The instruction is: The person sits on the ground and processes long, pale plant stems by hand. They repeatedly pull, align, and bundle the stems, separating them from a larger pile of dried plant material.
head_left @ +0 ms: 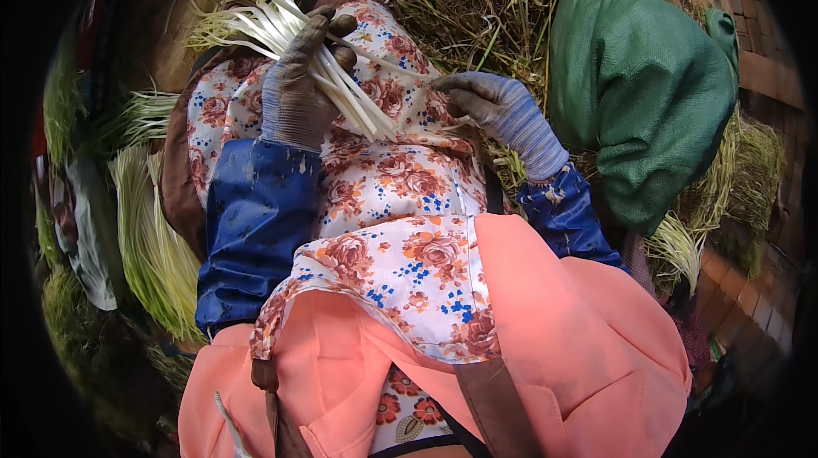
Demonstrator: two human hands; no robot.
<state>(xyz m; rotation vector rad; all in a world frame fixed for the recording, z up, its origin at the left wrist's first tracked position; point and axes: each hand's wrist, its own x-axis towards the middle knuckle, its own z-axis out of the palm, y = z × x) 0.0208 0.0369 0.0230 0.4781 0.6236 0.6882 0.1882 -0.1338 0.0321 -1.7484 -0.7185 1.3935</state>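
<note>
My left hand (295, 97), in a soiled knit work glove, is closed around a bunch of pale stalks (358, 100), which look like blanched chives or young garlic shoots. Their white ends point down and right over the floral apron (383, 183); thinner yellowish tips fan out at the upper left. A single thin stalk (386, 64) leaves the bunch towards my right hand (501, 116). That hand wears a matching striped glove, and its thumb and fingertips pinch the stalk's far end. Both hands are above my lap.
To the left lies a large bundle of yellow-green stalks (153, 234), with a smaller white-stemmed bunch (150, 116) above it. A filled green woven sack (639, 94) stands at the right. Dry grassy litter (460, 4) covers the ground ahead. More stalks (677, 247) lie beside brick paving (735, 292).
</note>
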